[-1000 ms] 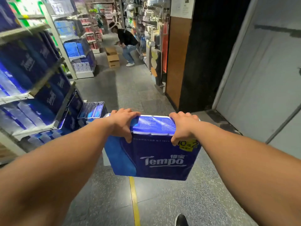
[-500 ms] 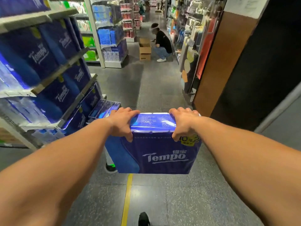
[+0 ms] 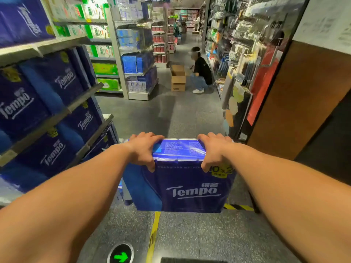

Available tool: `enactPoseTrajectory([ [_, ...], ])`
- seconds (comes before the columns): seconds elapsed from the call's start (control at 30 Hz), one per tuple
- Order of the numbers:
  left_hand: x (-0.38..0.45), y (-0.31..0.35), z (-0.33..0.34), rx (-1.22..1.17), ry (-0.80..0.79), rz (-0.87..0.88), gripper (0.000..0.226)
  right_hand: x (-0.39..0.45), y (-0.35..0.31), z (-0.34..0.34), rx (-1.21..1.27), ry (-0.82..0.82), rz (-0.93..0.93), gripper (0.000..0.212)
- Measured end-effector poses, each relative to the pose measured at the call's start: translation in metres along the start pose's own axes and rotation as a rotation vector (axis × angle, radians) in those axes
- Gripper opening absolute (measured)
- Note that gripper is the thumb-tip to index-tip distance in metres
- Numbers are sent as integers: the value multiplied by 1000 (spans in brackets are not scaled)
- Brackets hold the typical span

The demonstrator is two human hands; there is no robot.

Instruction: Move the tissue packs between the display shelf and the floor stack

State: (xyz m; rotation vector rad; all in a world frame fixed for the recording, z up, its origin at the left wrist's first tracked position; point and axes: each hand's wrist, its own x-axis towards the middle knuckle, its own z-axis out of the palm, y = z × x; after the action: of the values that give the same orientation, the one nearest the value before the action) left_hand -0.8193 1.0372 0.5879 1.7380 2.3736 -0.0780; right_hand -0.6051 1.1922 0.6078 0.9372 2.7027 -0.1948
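Observation:
I hold a large dark-blue Tempo tissue pack (image 3: 182,188) in the air in front of me, above the grey floor. My left hand (image 3: 143,149) grips its top left edge and my right hand (image 3: 214,149) grips its top right edge. The display shelf (image 3: 57,118) runs along the left, its sloped tiers filled with the same blue Tempo packs (image 3: 62,80). The pack hangs to the right of the shelf's lowest tier, apart from it. The held pack hides the floor behind it, so no floor stack shows.
A person (image 3: 201,73) crouches down the aisle beside stacked cardboard boxes (image 3: 178,78). Hanging goods racks (image 3: 243,59) and a brown wall panel (image 3: 296,103) line the right. A yellow floor line (image 3: 154,230) and a green arrow marker (image 3: 120,255) lie below.
My view has swung left and moved forward along the aisle, so the shelf is closer on the left. Both hands keep the same grip on the pack.

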Motion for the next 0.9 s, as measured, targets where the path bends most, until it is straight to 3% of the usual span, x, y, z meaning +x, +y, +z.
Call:
enactPoseTrajectory([
  [0.17, 108, -50, -19, -65, -19, -86, 115, 135, 27, -40, -10, -23, -83, 102],
  [0.33, 187, -111, -43, -79, 20, -282, 119, 276, 21, -98, -73, -23, -243, 105],
  [0.67, 254, -262, -124, -130, 100, -704, 121, 508, -89, -227, -179, -14, -645, 108],
  [0.9, 300, -363, -225, -99, 229, -869, 120, 632, -162, -338, -147, 107, -850, 113],
])
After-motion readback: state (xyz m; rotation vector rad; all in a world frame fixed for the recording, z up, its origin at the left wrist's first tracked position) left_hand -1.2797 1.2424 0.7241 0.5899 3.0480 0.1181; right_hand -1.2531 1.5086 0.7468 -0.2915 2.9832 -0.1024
